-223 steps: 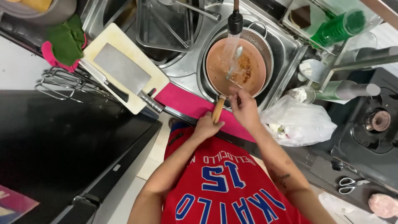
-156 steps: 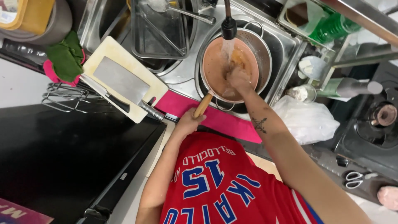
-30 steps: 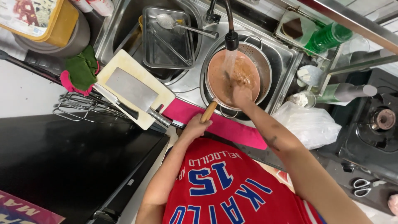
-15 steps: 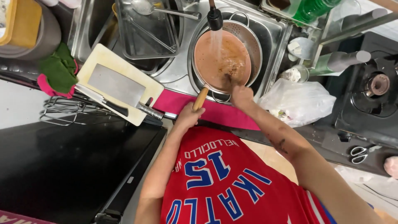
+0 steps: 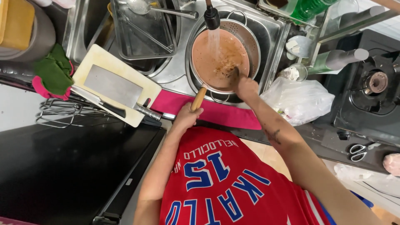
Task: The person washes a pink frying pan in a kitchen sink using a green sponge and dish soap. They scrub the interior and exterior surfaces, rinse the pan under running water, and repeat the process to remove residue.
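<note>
**Pan held under running tap in sink**

The pan point(image 5: 218, 58) is held in the right-hand sink basin point(image 5: 271, 33), directly below the tap point(image 5: 211, 16); water is seen falling into it. The pan is filled w/ murky reddish-brown liquid. A metal colander point(image 5: 252, 39) lies beneath/behind it, rim showing on the far side.

The wooden handle point(image 5: 198, 98) is gripped by the left hand point(image 5: 186, 118), fingers curled tight around its end, approx. at the counter edge above the pink cloth point(image 5: 216, 112). The right hand point(image 5: 246, 87) is set at the pan's near rim, fingers point(image 5: 234, 75) dipped into the liquid; whether anything is pinched there can't be told.

To the left, a cleaver point(image 5: 114, 89) is laid flat on a pale cutting board point(image 5: 106, 62), which overlaps the left basin's edge. A green cloth point(image 5: 54, 71) is bunched beside the board. A clear plastic bag point(image 5: 298, 100) is seen on the counter right of the sink, w/ scissors point(image 5: 358, 151) further right, near the gas stove point(image 5: 375, 83).
</note>
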